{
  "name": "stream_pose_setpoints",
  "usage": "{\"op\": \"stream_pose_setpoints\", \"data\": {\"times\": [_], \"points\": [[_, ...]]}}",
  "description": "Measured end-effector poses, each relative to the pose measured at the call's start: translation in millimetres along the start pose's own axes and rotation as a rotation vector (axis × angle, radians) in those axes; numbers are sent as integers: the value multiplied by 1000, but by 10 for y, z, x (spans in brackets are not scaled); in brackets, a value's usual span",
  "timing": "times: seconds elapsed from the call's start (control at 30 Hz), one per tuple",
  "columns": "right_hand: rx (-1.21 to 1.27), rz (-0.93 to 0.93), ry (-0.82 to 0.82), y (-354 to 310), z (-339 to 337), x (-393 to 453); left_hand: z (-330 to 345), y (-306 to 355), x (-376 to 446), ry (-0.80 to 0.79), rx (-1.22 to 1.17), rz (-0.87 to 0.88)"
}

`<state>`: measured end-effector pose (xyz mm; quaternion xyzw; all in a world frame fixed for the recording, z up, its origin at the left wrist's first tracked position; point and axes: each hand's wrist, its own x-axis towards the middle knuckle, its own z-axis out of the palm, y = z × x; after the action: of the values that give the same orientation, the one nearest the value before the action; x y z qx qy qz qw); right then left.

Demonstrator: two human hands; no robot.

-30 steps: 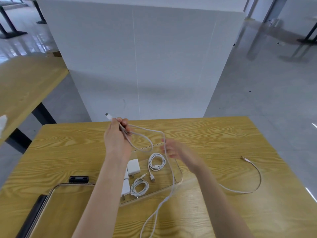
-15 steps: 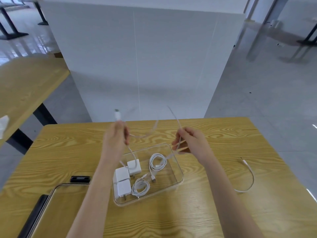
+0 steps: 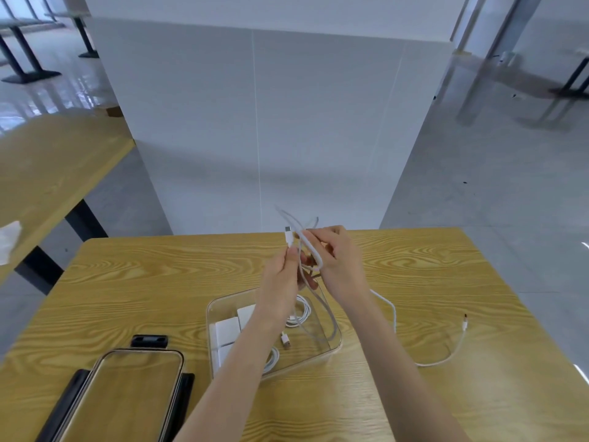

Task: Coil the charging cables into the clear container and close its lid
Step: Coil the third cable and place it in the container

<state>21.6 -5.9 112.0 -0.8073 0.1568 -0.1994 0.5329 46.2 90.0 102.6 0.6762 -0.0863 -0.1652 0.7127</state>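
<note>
Both hands wound the white cable (image 3: 318,261) above the clear container (image 3: 331,346): left hand (image 3: 287,275) pinched its plug end, right hand (image 3: 339,261) gripped loops; next, gather the tail off the worktop (image 3: 159,282)

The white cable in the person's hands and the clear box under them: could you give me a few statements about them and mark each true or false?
1. Both hands hold the white cable above the table. True: the left hand and right hand both grip it.
2. The lid is on the clear container. False: it lies on the table beside the container.
3. The container already holds white chargers and coiled cables. True.
4. The whole cable is coiled up. False: its far end trails across the table.
</note>
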Motion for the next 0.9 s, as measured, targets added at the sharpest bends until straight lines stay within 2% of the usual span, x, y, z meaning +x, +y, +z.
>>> {"op": "stream_pose_setpoints", "data": {"times": [0.1, 0.23, 0.3, 0.37, 0.47, 0.53, 0.63, 0.77, 0.9], "points": [[-170, -18, -14, 3, -3, -9, -47, 10, 47, -10, -114, -82], [-395, 23, -76, 66, -80, -2, -224, 61, 174, 30, -392, -137], [-340, 63, -125, 108, -136, -5, -351, 108, 251, 60, -544, -161], [-110, 130, -130, 147, -213, 16, -475, 142, 315, 79, -721, -197], [70, 249, -17, 184, -380, 71, -675, 175, 382, 101, -982, -227], [147, 337, 94, 255, -514, 124, -836, 204, 420, 146, -1089, -182], [303, 448, 229, 414, -688, 185, -1035, 285, 426, 237, -1123, -74], [341, 519, 382, 627, -798, 203, -1211, 446, 395, 329, -1149, 41], [235, 593, 535, 929, -848, 161, -1375, 590, 376, 351, -1142, 151]]}}
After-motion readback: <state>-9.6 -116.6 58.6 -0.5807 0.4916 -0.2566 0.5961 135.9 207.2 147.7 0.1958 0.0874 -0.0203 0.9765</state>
